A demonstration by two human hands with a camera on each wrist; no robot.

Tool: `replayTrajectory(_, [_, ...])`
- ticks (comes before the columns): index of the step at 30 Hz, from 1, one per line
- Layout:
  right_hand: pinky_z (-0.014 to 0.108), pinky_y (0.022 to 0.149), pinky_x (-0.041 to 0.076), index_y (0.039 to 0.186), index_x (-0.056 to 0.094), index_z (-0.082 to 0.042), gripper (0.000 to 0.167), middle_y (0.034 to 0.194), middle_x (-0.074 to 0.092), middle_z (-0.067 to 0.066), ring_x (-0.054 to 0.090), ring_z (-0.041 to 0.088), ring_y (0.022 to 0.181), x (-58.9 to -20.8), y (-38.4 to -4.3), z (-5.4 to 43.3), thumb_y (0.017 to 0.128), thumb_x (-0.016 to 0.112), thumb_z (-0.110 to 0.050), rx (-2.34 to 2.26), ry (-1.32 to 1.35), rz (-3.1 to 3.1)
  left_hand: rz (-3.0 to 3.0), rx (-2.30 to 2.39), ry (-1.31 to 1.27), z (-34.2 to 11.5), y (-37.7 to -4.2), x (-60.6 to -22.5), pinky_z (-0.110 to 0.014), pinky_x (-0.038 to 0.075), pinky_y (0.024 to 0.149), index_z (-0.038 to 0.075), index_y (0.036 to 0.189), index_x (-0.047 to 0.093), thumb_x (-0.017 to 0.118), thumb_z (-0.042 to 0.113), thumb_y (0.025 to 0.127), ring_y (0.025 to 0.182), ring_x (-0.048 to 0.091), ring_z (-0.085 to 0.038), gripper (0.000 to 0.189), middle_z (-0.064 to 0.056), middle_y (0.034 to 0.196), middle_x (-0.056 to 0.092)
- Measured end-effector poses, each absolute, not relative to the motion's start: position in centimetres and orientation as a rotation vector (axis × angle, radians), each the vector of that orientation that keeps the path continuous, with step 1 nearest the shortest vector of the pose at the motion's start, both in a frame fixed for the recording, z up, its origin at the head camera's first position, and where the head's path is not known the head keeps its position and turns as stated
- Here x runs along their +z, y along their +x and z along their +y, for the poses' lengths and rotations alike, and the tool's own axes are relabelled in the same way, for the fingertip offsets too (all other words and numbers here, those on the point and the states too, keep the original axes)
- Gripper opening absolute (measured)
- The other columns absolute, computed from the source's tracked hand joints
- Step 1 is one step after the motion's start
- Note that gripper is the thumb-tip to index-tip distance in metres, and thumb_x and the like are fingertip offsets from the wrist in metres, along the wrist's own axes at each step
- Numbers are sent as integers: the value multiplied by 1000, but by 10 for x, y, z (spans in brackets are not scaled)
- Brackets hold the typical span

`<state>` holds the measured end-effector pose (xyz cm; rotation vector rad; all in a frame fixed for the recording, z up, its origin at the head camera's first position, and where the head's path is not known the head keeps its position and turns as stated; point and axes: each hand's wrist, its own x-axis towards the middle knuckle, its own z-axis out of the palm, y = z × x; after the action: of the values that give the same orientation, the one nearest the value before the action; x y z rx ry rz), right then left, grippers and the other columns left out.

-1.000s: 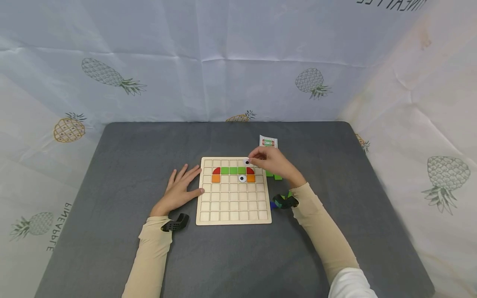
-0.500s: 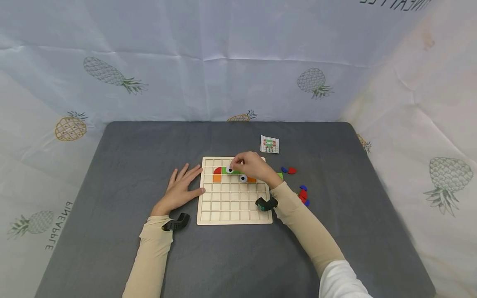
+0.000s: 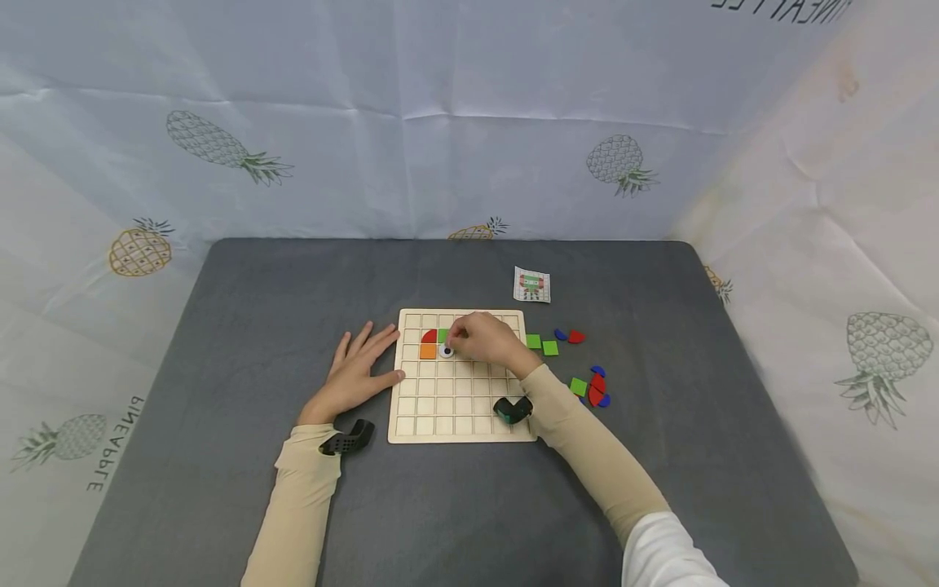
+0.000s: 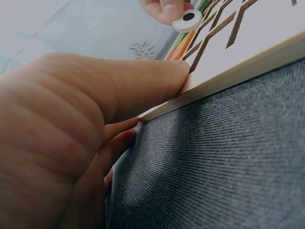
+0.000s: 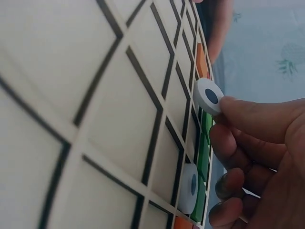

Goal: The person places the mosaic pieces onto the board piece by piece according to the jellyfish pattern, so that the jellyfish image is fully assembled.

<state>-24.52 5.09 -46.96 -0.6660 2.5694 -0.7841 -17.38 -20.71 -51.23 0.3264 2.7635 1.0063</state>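
Observation:
A wooden grid board (image 3: 462,427) lies on the dark table. My left hand (image 3: 350,379) rests at its left side with fingers spread, thumb and fingertips touching the edge. My right hand (image 3: 487,338) is over the upper part of the board. Between thumb and fingers it pinches a white round eye piece (image 5: 207,97) with a black dot, slightly tilted at a cell beside the orange square (image 3: 428,351). Above that square sits a red rounded piece (image 3: 429,336). In the right wrist view, a second eye piece (image 5: 189,189) sits in the grid next to green squares (image 5: 202,157).
Right of the board lie loose green squares (image 3: 550,348), red pieces (image 3: 576,337) and blue pieces (image 3: 598,371). A small printed pattern card (image 3: 531,284) lies behind the board, to the right. A pineapple-print cloth (image 3: 411,171) hangs behind the table.
My right hand has carried the eye piece leftward from the board's upper right, then down to the cell beside the left orange square. The left hand has stayed in place.

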Motion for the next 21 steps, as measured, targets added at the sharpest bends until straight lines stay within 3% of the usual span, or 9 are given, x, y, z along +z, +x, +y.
replayTrajectory(21, [25, 61, 42, 98, 73, -19, 10, 82, 66, -5, 54, 11, 68, -476, -239, 44, 98, 68, -28, -656, -706, 2666, 2773, 985, 332, -207, -174, -512, -59, -11, 126, 15, 159, 36, 70, 34, 93, 160, 5, -37, 77, -9, 168, 29])
